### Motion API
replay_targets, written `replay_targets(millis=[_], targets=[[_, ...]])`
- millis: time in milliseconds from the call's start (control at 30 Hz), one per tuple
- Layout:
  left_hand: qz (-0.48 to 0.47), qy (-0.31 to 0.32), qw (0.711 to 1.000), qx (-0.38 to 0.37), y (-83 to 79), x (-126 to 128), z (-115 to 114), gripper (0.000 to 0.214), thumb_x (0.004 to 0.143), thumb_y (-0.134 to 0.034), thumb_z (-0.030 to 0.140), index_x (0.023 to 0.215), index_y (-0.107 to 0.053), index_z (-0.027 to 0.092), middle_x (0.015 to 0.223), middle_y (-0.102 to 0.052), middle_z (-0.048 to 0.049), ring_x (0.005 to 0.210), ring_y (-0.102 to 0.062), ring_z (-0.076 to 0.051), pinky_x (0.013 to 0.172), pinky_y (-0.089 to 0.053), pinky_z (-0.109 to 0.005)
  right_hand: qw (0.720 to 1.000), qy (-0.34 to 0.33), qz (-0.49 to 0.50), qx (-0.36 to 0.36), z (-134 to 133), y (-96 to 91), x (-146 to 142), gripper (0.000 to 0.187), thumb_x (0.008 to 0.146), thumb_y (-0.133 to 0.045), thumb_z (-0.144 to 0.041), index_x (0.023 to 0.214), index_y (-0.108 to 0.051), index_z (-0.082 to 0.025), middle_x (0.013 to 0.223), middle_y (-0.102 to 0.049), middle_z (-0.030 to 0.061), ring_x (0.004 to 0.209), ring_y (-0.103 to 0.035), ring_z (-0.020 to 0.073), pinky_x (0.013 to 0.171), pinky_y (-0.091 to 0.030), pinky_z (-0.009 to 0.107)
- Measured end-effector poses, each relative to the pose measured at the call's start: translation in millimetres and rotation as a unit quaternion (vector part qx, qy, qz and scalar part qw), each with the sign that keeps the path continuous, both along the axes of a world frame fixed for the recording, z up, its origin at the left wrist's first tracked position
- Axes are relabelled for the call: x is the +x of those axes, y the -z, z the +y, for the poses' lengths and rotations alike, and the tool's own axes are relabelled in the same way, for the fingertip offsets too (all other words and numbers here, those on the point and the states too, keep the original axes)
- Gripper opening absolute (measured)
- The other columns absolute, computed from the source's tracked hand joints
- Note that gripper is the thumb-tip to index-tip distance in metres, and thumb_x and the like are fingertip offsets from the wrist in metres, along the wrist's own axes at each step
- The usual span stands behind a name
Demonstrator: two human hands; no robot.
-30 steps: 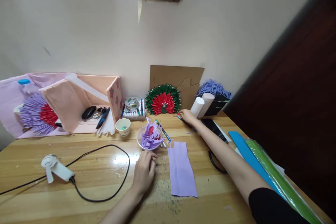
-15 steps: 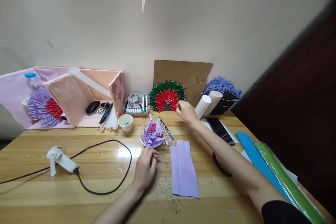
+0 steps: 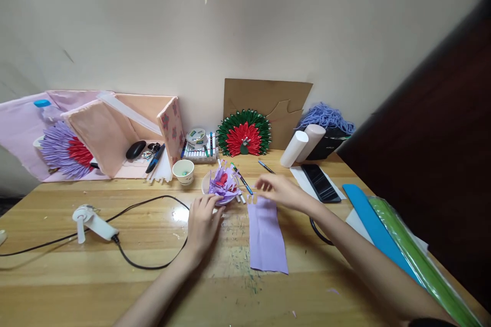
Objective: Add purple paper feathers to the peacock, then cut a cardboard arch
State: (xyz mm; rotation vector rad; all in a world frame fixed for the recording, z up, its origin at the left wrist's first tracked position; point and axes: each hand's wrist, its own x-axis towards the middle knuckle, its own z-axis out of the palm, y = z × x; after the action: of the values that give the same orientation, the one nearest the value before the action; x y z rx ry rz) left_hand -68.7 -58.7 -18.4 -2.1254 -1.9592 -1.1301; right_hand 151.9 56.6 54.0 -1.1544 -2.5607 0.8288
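Observation:
My left hand (image 3: 203, 222) is at the near side of a white bowl (image 3: 206, 184), its fingers loosely bent and reaching to the rim. Purple crepe paper strips (image 3: 226, 191) and some red pieces fill the bowl. Above the top edge of a purple crepe paper sheet (image 3: 267, 237) hovers my right hand (image 3: 282, 191), thumb and fingers apart with nothing visible between them. The sheet lies flat, with small curled cuts at its top left. Between bowl and right hand lies a green-and-blue marker (image 3: 242, 179); farther back is a blue pen (image 3: 266, 166).
A red-and-green paper peacock (image 3: 244, 135) leans on cardboard (image 3: 264, 94). A paper cup (image 3: 183, 172) and marker box (image 3: 199, 150) stand left of it. A white device (image 3: 95, 222) trails a black cable. White rolls (image 3: 294, 149), a phone (image 3: 320, 183) and green wrapped paper (image 3: 414, 255) are right.
My right hand has come back from beside the peacock to the top of the purple sheet, its fingers loosening. The blue pen now shows. My left hand has shifted slightly toward the bowl.

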Motion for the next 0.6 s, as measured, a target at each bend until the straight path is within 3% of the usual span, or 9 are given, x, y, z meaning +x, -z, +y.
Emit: replay_targets(millis=[100, 167, 267, 333, 433, 600], targets=[[0.061, 0.016, 0.998, -0.02, -5.8, -11, 11, 0.011, 0.087, -0.051, 0.021, 0.085, -0.062, 0.022, 0.084, -0.065, -0.0049, 0.08, -0.055, -0.023, 0.069, -0.04, -0.034, 0.993, -0.102, -0.037, -0.051, -27, 26.5, 30, 0.038, 0.068, -0.073, -0.03, 0.103, -0.061, -0.022, 0.111, -0.059, 0.0058, 0.104, -0.055, 0.0213, 0.087, -0.043, 0.03], [0.086, -0.007, 0.996, -0.014, -7.4, -17, 18, 0.015, 0.088, -0.048, 0.022, 0.085, -0.062, 0.022, 0.083, -0.065, -0.006, 0.079, -0.055, -0.024, 0.067, -0.038, -0.034, 0.992, -0.111, -0.036, -0.053, -38, 40.5, 37, 0.032, 0.07, -0.07, -0.03, 0.1, -0.061, -0.022, 0.116, -0.056, 0.0068, 0.109, -0.052, 0.0226, 0.091, -0.041, 0.032], [0.11, -0.041, 0.993, -0.022, -7.3, -20, 29, 0.017, 0.088, -0.046, 0.022, 0.085, -0.062, 0.021, 0.084, -0.064, -0.0071, 0.081, -0.054, -0.024, 0.068, -0.038, -0.034, 0.999, -0.026, 0.001, -0.018, -35, 49.4, 23, 0.016, 0.083, -0.055, -0.028, 0.096, -0.059, -0.02, 0.107, -0.059, 0.0074, 0.102, -0.054, 0.0202, 0.088, -0.042, 0.031], [0.117, -0.051, 0.991, -0.03, -5.9, -20, 36, 0.016, 0.088, -0.047, 0.023, 0.084, -0.063, 0.021, 0.083, -0.064, -0.0071, 0.08, -0.053, -0.024, 0.068, -0.038, -0.034, 0.997, 0.072, 0.015, 0.024, -24, 50.7, -1, 0.024, 0.086, -0.05, -0.03, 0.105, -0.055, -0.017, 0.109, -0.058, 0.0093, 0.105, -0.053, 0.0194, 0.09, -0.041, 0.029], [0.112, -0.069, 0.991, -0.024, -4.1, -19, 44, 0.017, 0.088, -0.046, 0.024, 0.084, -0.062, 0.02, 0.083, -0.063, -0.0074, 0.08, -0.053, -0.025, 0.068, -0.038, -0.034, 0.983, 0.161, -0.069, 0.048, -7, 54.0, -49, 0.056, 0.076, -0.062, -0.036, 0.122, -0.046, -0.008, 0.121, -0.052, 0.0171, 0.116, -0.046, 0.0256, 0.097, -0.036, 0.032], [0.1, -0.085, 0.991, -0.014, -8.2, -11, 45, 0.016, 0.088, -0.046, 0.024, 0.081, -0.06, 0.02, 0.081, -0.062, -0.0062, 0.077, -0.053, -0.023, 0.066, -0.038, -0.033, 0.967, 0.228, -0.111, 0.032, 4, 64.9, -104, 0.051, 0.069, -0.067, -0.021, 0.114, -0.051, -0.004, 0.118, -0.052, 0.0246, 0.111, -0.05, 0.0326, 0.09, -0.041, 0.037]])
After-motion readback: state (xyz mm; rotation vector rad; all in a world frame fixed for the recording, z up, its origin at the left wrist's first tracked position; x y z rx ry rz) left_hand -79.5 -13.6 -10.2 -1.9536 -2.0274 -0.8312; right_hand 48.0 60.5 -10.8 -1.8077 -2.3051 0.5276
